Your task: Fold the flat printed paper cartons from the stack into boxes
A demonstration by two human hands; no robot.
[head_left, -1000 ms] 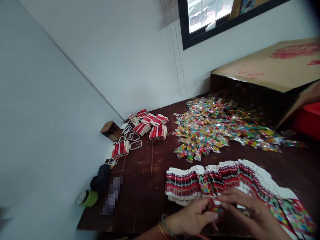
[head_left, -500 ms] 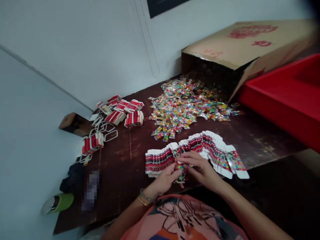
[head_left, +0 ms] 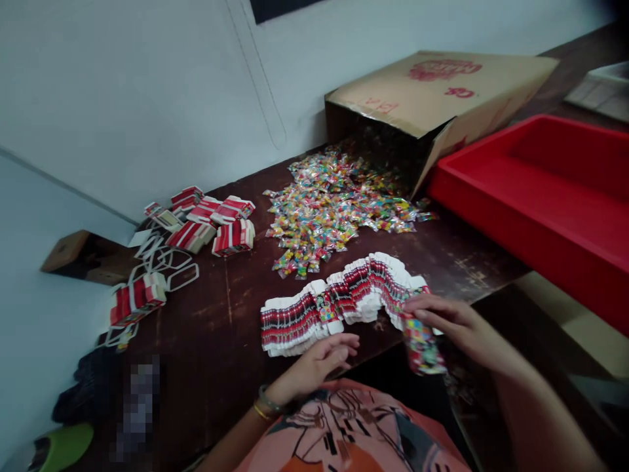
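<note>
My right hand (head_left: pixel 445 321) grips a small printed candy box (head_left: pixel 425 347) by its upper end, at the right end of a long row of boxes. The box is red and many-coloured and hangs tilted over the table's front edge. My left hand (head_left: pixel 327 360) is open, its fingers stretched out and holding nothing, just in front of the row. That row of flat candy cartons (head_left: pixel 289 324) is red and white, overlapping in a bent line. One carton (head_left: pixel 325 307) in it shows its colourful face. Beyond the row lies a heap of small candy packets (head_left: pixel 324 210).
An open cardboard box (head_left: pixel 393 98) lies on its side behind the packets. A deep red tray (head_left: pixel 540 196) stands at the right. Bundled red-and-white cartons (head_left: pixel 233 237) and white bands (head_left: pixel 167 252) lie at the left, near a brown box (head_left: pixel 88 255) and a green object (head_left: pixel 69 446).
My hands have parted. The right has moved right with the candy box, while the left has let go of it and opened. My view has turned to the right.
</note>
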